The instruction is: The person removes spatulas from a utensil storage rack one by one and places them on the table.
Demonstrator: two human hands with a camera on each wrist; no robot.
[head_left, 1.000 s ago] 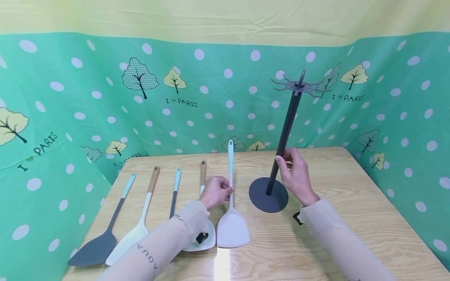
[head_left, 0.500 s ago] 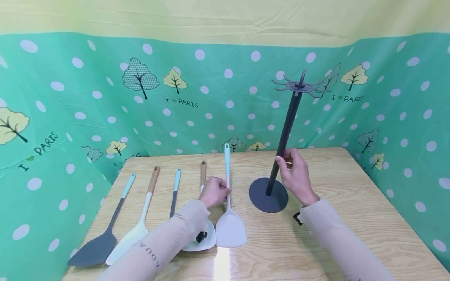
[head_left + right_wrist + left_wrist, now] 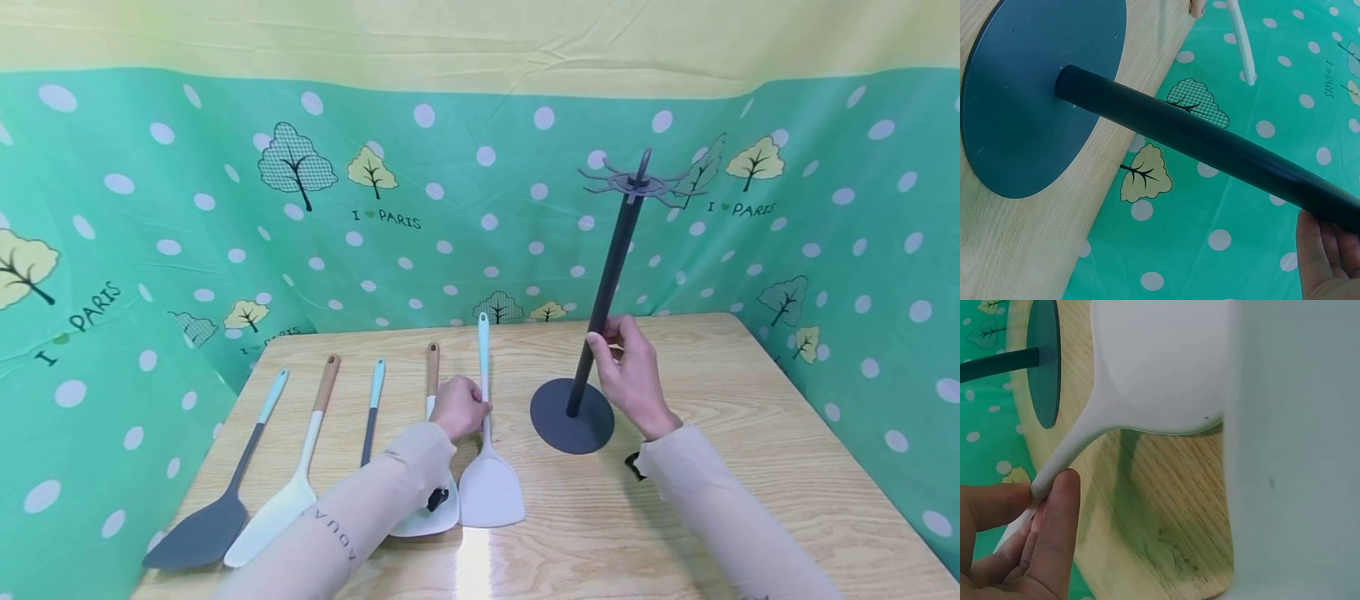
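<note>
My left hand (image 3: 461,407) pinches the shaft of a pale spatula (image 3: 491,490) with a light-blue handle. Thumb and fingers meet on the white shaft in the left wrist view, below the spatula's broad blade (image 3: 1160,362). To the right, my right hand (image 3: 632,377) holds the black pole of a utensil stand (image 3: 611,271), low on the pole. The stand has a round base (image 3: 555,427) on the table and a ring of hooks (image 3: 637,185) on top. In the right wrist view, fingers (image 3: 1314,250) touch the pole's underside.
Left on the table (image 3: 750,467) lie a grey spatula (image 3: 206,529), a white brown-handled one (image 3: 281,504), a blue-handled utensil (image 3: 377,387) partly under my left sleeve, and another brown-handled spatula (image 3: 433,371). A green dotted cloth (image 3: 450,167) hangs behind.
The pale spatula in my left hand has shifted slightly left and toward me, beside the brown-handled spatula. My right hand and the stand have stayed in place.
</note>
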